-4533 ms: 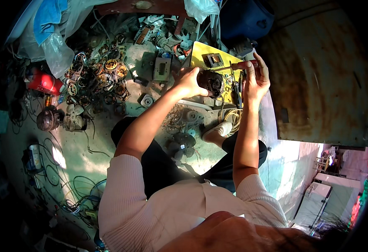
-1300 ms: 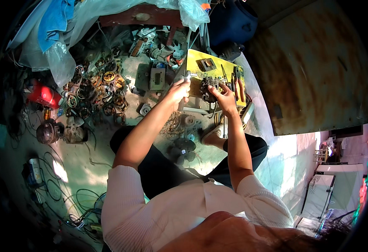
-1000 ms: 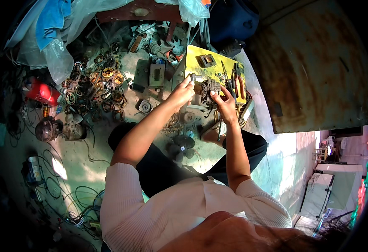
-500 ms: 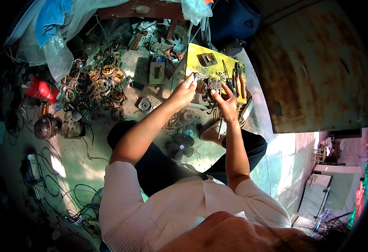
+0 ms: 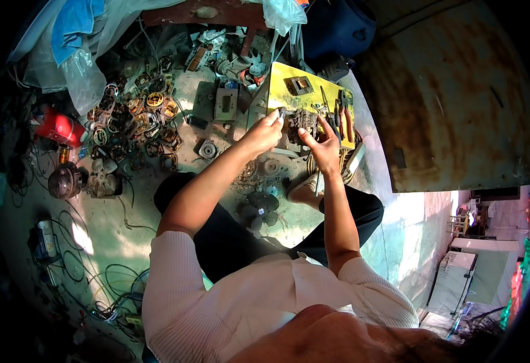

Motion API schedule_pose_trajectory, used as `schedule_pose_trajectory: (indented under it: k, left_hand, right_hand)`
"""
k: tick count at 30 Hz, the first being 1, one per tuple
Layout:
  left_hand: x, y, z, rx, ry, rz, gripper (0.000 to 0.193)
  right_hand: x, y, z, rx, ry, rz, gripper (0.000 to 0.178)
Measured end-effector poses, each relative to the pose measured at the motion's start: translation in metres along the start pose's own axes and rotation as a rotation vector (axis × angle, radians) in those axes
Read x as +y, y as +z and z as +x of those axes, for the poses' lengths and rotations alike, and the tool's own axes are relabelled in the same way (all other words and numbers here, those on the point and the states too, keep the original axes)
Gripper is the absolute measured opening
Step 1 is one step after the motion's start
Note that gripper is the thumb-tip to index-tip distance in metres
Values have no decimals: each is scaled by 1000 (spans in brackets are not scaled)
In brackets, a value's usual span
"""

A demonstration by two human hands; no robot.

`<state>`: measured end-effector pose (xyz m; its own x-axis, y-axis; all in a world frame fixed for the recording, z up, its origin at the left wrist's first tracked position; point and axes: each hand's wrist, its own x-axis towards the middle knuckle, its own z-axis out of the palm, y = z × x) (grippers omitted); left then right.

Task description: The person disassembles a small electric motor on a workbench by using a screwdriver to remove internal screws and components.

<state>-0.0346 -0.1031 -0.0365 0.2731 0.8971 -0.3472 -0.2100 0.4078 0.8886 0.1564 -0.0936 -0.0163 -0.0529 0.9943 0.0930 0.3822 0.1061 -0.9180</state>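
Observation:
My right hand (image 5: 325,150) grips a dark, grimy block (image 5: 302,122) that looks like a motor core, thumb on its near side and fingers along its right. My left hand (image 5: 265,133) is closed beside the block's left end. A small dark tip (image 5: 282,112) shows past its fingers; the rest of what it holds is hidden. Under the block lies a yellow board (image 5: 280,81), bearing a square metal core (image 5: 299,85) and red-handled pliers (image 5: 347,126). Below my right hand a thin rod (image 5: 318,183) points down; whether the hand holds it is unclear.
A heap of motor windings (image 5: 150,115) covers the floor at the left, near a red container (image 5: 61,129). Loose cables (image 5: 117,284) lie at the lower left. A rusty metal sheet (image 5: 458,103) stands at the right, a blue barrel (image 5: 340,30) behind the board. My shoe (image 5: 304,192) is close below.
The block has shifted slightly left and turned a little in my right hand, closer to my left fingers. My right thumb has moved left with it.

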Motion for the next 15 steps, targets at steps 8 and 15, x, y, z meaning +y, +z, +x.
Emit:
schedule_pose_trajectory:
  k: [8,15]
  left_hand:
    - [7,-10,22,71,31,-185,53]
    - [-23,-28,67,40,-43,-432,38]
  right_hand:
    - [-28,21,23,94,-10,-362,91]
    - [-13,24,43,36,-2,-475,107]
